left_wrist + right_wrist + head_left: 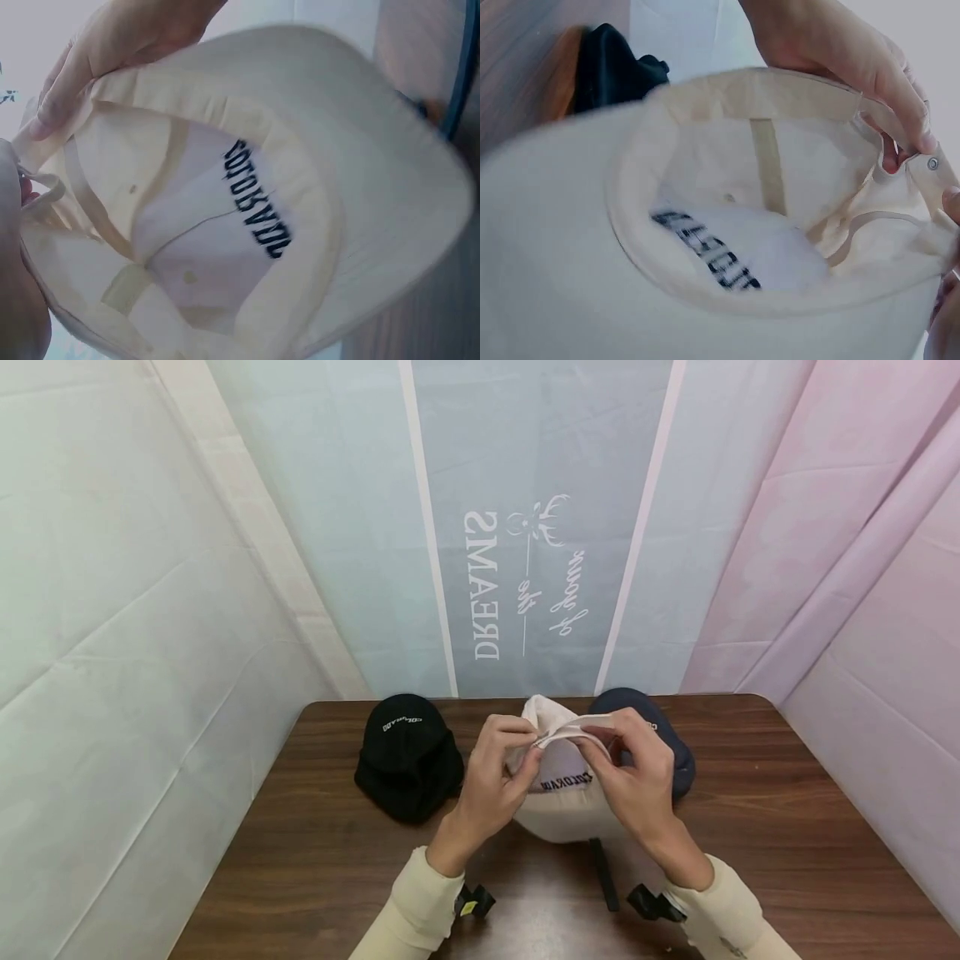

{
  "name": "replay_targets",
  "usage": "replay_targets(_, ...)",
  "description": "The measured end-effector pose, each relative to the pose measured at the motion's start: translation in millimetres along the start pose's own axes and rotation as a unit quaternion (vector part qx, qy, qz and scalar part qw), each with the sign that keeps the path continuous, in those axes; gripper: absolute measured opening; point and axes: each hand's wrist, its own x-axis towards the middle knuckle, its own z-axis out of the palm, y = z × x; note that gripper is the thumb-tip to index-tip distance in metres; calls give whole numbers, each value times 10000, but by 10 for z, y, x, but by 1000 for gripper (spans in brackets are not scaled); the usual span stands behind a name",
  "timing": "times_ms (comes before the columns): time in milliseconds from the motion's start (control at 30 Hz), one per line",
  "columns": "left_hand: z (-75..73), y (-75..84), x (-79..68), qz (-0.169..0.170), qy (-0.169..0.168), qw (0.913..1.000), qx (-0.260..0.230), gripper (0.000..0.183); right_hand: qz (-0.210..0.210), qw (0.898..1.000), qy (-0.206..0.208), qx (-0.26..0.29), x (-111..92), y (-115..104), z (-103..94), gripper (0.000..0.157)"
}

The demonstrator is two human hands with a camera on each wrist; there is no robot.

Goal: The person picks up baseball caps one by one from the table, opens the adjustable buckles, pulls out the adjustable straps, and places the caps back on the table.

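A cream baseball cap (562, 814) with dark embroidered lettering is held up above the table, its inside and brim facing my body. My left hand (491, 777) pinches one end of the back strap between thumb and fingers. The other side of the strap opening is gripped by my right hand (637, 772), thumb below and fingers above. In the right wrist view, a small metal snap (932, 163) shows on the strap by the fingertips. The two strap ends come close together between the hands.
On the brown wooden table (300, 860), a black cap (408, 760) sits at the left and a navy cap (682, 756) behind my right hand. A thin black strip (603, 874) lies near the front. Printed fabric (525, 443) hangs behind.
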Motion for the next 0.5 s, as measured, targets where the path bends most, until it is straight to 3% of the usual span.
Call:
replay_targets(267, -69, 87, 84, 8, -70, 10000, -12, 17, -354, 9991, -228, -28, 34, -127, 1, 33)
replay_targets(500, -107, 114, 98, -350, -398, 9985, -155, 13, -407, 9978, -514, -128, 23, -122, -7, 30)
